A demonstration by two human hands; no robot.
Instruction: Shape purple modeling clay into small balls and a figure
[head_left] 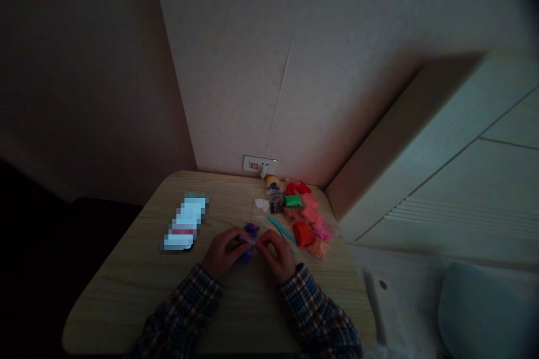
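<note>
Over the middle of the table, my left hand (223,253) and my right hand (278,257) face each other with fingers pinched. Between them is a small clear plastic bag of purple modelling clay (251,229), and the fingertips of both hands grip its plastic. More purple shows below the fingers, partly hidden by my left hand. Just beyond my right hand lie thin teal modelling tools (281,229). A clear bag with a white piece (261,204) rests farther back.
Several bags of coloured clay, including a red-orange bag (302,234) and a green bag (293,201), crowd the table's right side. A phone (185,224) with a lit, blurred screen lies left on the wooden table (138,291). A wall socket (260,165) holds a white plug behind.
</note>
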